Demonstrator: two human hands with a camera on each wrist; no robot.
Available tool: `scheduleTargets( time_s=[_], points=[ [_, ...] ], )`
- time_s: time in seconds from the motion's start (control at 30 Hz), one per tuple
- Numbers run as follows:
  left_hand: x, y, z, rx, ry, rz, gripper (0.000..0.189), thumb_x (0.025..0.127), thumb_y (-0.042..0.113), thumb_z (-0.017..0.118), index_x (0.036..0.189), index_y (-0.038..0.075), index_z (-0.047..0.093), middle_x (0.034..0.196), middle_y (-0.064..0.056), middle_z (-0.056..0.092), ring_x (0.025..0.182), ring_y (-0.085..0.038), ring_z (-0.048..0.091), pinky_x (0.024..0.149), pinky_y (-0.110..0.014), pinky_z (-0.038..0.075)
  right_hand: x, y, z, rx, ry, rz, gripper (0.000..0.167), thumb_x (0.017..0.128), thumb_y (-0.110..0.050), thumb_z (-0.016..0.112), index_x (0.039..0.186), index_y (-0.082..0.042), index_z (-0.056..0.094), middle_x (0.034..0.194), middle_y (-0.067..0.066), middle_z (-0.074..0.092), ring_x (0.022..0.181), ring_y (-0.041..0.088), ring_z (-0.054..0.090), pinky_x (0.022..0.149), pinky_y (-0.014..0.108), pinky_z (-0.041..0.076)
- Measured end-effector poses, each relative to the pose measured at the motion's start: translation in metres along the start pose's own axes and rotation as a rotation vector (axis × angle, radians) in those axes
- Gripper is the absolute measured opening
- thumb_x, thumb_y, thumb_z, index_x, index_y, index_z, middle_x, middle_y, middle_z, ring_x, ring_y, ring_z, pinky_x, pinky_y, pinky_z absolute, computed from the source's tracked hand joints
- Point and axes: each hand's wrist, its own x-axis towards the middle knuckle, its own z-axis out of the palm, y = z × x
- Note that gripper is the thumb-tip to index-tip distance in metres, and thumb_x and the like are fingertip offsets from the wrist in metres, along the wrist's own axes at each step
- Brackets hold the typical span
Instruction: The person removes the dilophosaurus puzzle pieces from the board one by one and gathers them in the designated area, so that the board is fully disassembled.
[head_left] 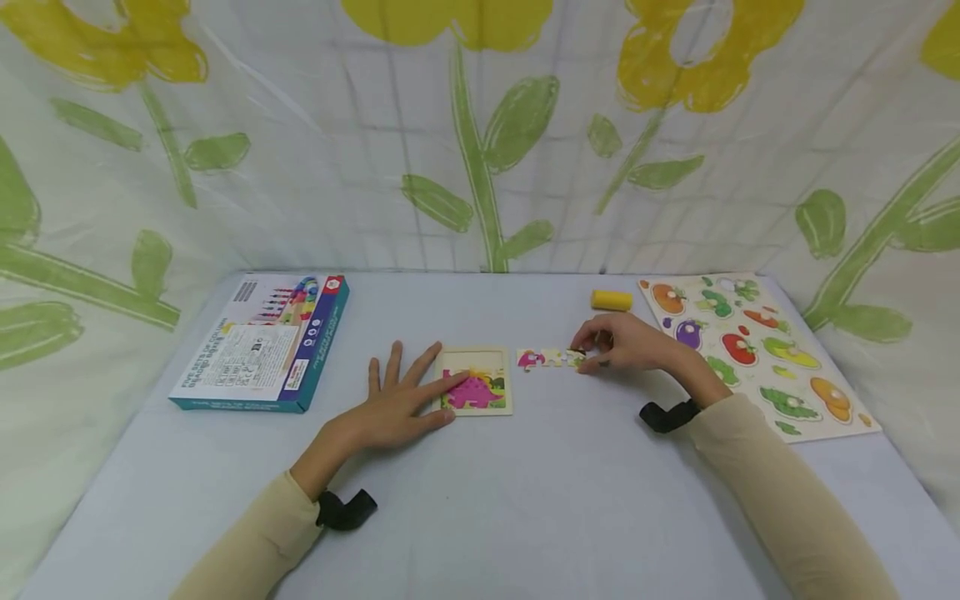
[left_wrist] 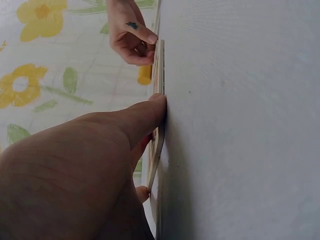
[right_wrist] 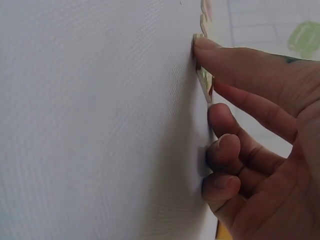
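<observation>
My left hand [head_left: 390,412] lies with its fingers spread. Its index finger and thumb rest on a small wooden puzzle tray [head_left: 508,385] with a pink dinosaur picture [head_left: 476,393] in its lower part; a bare strip shows along the top. Just right of the tray lies a short row of puzzle pieces [head_left: 551,358] with pink, cream and green printing. At that row's right end, my right hand [head_left: 626,340] pinches a puzzle piece [right_wrist: 205,80] between thumb and index finger, close to the tabletop. The other fingers of that hand are curled in the right wrist view.
A flat boxed set [head_left: 247,354] lies at the left. Behind the right hand is a yellow cylinder [head_left: 611,300]. A board with fruit and vegetable pictures [head_left: 757,358] lies at the right, partly under the right forearm. A flower-printed curtain [head_left: 315,167] hangs behind the table.
</observation>
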Motion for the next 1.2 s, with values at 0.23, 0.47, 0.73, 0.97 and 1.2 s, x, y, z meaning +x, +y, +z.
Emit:
scheduleTargets(
  time_s=[0.23, 0.47, 0.73, 0.97, 1.2],
  points=[
    [0.001, -0.002, 0.002, 0.001, -0.003, 0.007, 0.059, 0.104, 0.052, 0.059, 0.160, 0.039, 0.046, 0.182, -0.008, -0.001, 0.160, -0.056, -0.024, 0.120, -0.081, -0.018, 0.002, 0.000, -0.001, 0.031, 0.057, -0.016, 0.017, 0.095, -0.021, 0.081, 0.112, -0.017, 0.079, 0.102, 0.001, 0.075, 0.083, 0.016, 0.062, 0.074, 0.025, 0.051],
    [-0.001, -0.001, 0.001, -0.046, 0.000, 0.030, 0.053, 0.105, 0.046, 0.062, 0.157, 0.040, 0.051, 0.181, -0.013, 0.001, 0.157, -0.061, -0.025, 0.117, -0.083, -0.019, 0.017, -0.014, 0.008, 0.047, 0.065, -0.073, 0.015, 0.100, -0.016, 0.074, 0.114, -0.011, 0.078, 0.104, 0.003, 0.078, 0.082, 0.015, 0.063, 0.073, 0.024, 0.053],
    [-0.001, 0.001, 0.000, -0.065, 0.014, 0.038, 0.051, 0.105, 0.043, 0.063, 0.155, 0.042, 0.053, 0.181, -0.013, 0.002, 0.156, -0.062, -0.026, 0.116, -0.083, -0.020, 0.042, -0.053, 0.026, 0.065, -0.007, -0.104, 0.015, 0.101, -0.017, 0.072, 0.115, -0.013, 0.077, 0.103, 0.003, 0.078, 0.084, 0.017, 0.065, 0.072, 0.027, 0.056],
    [0.001, 0.002, 0.001, -0.069, 0.006, 0.033, 0.048, 0.105, 0.045, 0.063, 0.152, 0.044, 0.055, 0.181, -0.013, 0.002, 0.156, -0.061, -0.028, 0.115, -0.083, -0.022, 0.064, -0.083, 0.046, 0.063, -0.083, -0.151, 0.014, 0.101, -0.019, 0.072, 0.113, -0.014, 0.077, 0.092, 0.002, 0.075, 0.077, 0.013, 0.067, 0.070, 0.028, 0.055],
    [0.001, 0.001, 0.001, -0.086, 0.033, 0.048, 0.046, 0.104, 0.044, 0.065, 0.150, 0.042, 0.059, 0.181, -0.014, 0.005, 0.156, -0.061, -0.027, 0.114, -0.084, -0.022, 0.080, -0.107, 0.064, 0.014, -0.129, -0.217, 0.011, 0.101, -0.017, 0.072, 0.110, -0.013, 0.078, 0.092, -0.001, 0.073, 0.081, 0.011, 0.064, 0.077, 0.025, 0.054]
  ],
)
